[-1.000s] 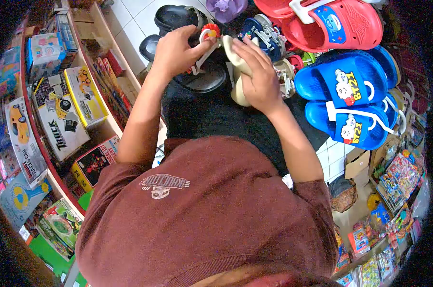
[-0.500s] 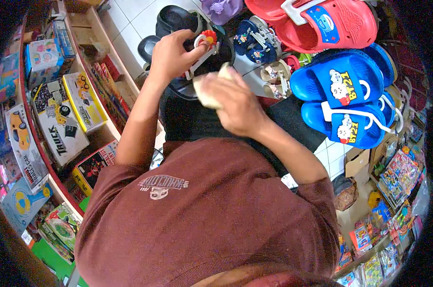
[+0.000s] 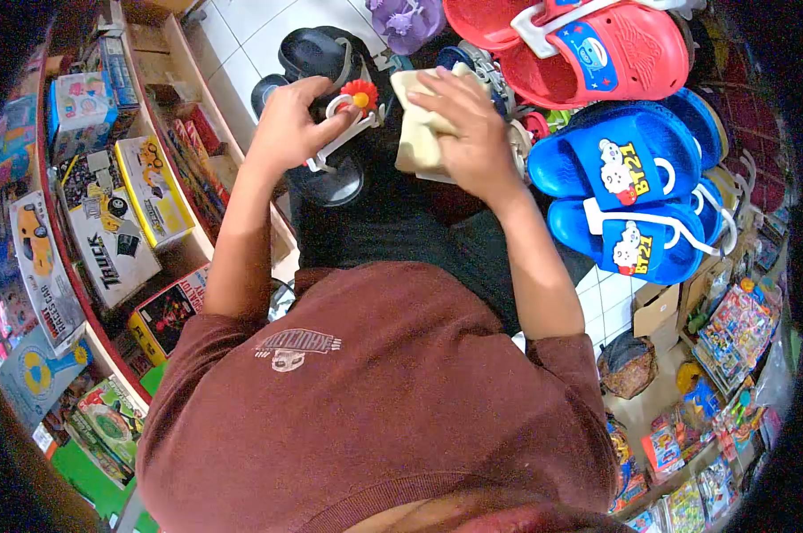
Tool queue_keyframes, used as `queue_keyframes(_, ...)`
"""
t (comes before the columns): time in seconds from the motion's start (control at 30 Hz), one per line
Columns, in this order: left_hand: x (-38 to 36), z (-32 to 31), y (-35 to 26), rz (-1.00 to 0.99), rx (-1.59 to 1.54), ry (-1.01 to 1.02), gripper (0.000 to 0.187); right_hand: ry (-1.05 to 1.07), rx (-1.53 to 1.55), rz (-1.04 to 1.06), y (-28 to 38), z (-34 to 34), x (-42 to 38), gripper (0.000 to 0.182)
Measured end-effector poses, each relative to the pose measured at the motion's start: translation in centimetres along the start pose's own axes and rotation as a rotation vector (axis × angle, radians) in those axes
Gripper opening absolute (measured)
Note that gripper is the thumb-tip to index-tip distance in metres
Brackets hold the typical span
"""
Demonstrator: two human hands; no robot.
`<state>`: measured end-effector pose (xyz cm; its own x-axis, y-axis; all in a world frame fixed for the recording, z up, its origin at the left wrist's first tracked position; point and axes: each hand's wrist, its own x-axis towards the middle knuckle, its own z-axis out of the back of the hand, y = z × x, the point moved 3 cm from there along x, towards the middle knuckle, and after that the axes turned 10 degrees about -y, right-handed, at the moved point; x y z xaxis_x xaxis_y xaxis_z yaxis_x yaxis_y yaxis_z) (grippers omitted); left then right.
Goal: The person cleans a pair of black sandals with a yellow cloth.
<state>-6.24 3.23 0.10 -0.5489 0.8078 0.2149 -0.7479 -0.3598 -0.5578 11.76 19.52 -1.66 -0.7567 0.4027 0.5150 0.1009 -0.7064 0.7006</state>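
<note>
My left hand is closed on a white plastic shoe hanger, its thumb beside a red flower with a yellow centre. Below the hanger is a black sandal, partly hidden by my hand; more black footwear lies just beyond. My right hand grips a folded cream cloth, fingers spread across its top. The cloth is apart from the hanger, to its right. Dark-clad legs lie beneath both hands.
Blue slippers and red clogs on white hangers crowd the right side. Purple footwear is at the top. Boxed toys fill the shelf on the left. Toy packets and an open cardboard box are at lower right.
My right hand has swung right with the cloth, away from the black sandal, and its blur is gone. My left hand has shifted slightly left and down with the hanger.
</note>
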Motion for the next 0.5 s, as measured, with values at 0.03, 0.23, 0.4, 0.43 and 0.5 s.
queue_keyframes(0.03, -0.2, -0.1, 0.3, 0.041, -0.020, 0.004, 0.039, 0.044, -0.013, 0.002, -0.2, -1.3, -0.7, 0.045)
queue_keyframes(0.23, -0.5, -0.6, 1.3, 0.065, -0.115, -0.046, 0.037, 0.244, 0.013, -0.009, 1.5, -2.9, -4.1, 0.040)
queue_keyframes(0.4, -0.4, -0.6, 1.1, 0.127, -0.091, -0.068, 0.037, 0.181, 0.054, -0.104, -0.8, -2.9, -3.4, 0.039)
queue_keyframes(0.43, -0.4, -0.6, 1.1, 0.116, -0.086, -0.080, 0.037, 0.182, 0.031, -0.100, -0.7, -3.2, -3.3, 0.040)
queue_keyframes(0.5, -0.5, -0.4, 1.5, 0.101, -0.074, -0.109, 0.036, 0.210, 0.110, -0.153, -0.6, -4.2, -3.8, 0.040)
